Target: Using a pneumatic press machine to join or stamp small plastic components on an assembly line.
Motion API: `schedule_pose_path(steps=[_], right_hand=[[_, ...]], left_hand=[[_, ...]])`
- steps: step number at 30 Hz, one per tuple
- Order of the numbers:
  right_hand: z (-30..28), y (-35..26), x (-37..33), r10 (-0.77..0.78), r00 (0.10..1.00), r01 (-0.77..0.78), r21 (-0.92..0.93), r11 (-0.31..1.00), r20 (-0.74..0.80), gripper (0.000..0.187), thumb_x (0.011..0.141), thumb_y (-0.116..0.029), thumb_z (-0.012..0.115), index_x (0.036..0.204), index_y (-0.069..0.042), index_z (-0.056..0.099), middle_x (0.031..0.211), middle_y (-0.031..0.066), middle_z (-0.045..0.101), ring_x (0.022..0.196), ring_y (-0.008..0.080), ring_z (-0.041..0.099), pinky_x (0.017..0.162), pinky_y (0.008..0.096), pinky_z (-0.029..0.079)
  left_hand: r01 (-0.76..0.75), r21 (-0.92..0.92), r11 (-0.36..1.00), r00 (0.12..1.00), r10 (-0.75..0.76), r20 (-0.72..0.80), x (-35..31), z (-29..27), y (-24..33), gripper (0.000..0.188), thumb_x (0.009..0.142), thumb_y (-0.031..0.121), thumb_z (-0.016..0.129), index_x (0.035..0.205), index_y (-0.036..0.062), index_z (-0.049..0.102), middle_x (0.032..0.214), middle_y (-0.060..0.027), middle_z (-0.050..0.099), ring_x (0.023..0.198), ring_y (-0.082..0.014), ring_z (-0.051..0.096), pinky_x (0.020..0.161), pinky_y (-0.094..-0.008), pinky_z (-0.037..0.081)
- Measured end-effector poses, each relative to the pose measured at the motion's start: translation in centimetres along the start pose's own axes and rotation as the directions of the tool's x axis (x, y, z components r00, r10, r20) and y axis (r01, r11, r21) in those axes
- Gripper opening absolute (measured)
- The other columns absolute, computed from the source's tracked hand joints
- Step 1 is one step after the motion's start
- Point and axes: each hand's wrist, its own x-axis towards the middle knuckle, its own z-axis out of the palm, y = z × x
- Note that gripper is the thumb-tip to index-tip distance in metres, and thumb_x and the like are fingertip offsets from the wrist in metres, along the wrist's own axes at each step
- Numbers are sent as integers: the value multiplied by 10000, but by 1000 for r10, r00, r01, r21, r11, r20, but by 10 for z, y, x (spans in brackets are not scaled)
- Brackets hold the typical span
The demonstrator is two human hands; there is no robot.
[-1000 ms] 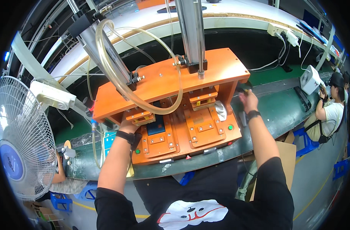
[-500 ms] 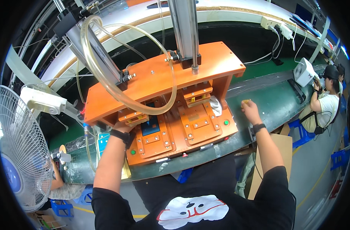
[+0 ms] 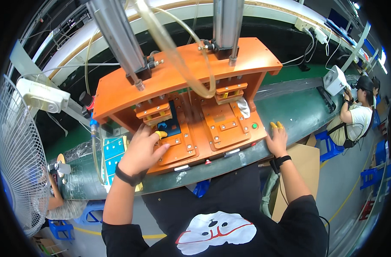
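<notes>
An orange two-station press (image 3: 184,60) stands on the green bench. On its left station lies a dark blue flat plate (image 3: 174,124) with a small bright blue patch. My left hand (image 3: 142,147) is at that station, its yellow-capped finger by the plate's near left edge and its thumb apart; some fingertips are hidden by the hand. I see nothing held in it. Beside the press's front right corner, my right hand (image 3: 277,140) rests with fingers stretched out, two tips in yellow covers. The right station's orange fixture (image 3: 225,122) sits under its raised head.
Blue-and-white sheets (image 3: 114,150) lie left of the press. A caged fan (image 3: 26,158) stands at far left. Clear hoses (image 3: 178,64) loop before the cylinders. A green button (image 3: 255,126) is near my right hand. A person (image 3: 360,111) sits far right; another person's arm shows at left.
My left hand has come out from beneath the left press head toward me. My right hand has moved nearer the press's front corner, its fingers uncurling. The view has shifted.
</notes>
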Motion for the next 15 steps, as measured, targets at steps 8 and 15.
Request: schedule_pose_path(steps=[8, 15], right_hand=[[4, 2, -4, -7, 1000, 7, -32, 999, 13, 594, 949, -422, 683, 1386, -29, 603, 1476, 255, 523, 1462, 424, 384, 1181, 533, 291], [11, 7, -3, 3, 1000, -3, -4, 1000, 2, 631, 948, -422, 682, 1417, -16, 569, 1497, 255, 511, 1472, 430, 374, 1189, 533, 283]], left_hand=[[-75, -200, 977, 972, 27, -232, -31, 20, 13, 612, 826, 271, 832, 1335, 20, 603, 1386, -236, 530, 1346, -464, 464, 1142, -500, 393], [45, -207, 977, 903, -128, -410, -53, 69, 19, 855, 695, 333, 923, 1404, 33, 552, 1462, -186, 517, 1427, -453, 404, 1191, -533, 328]])
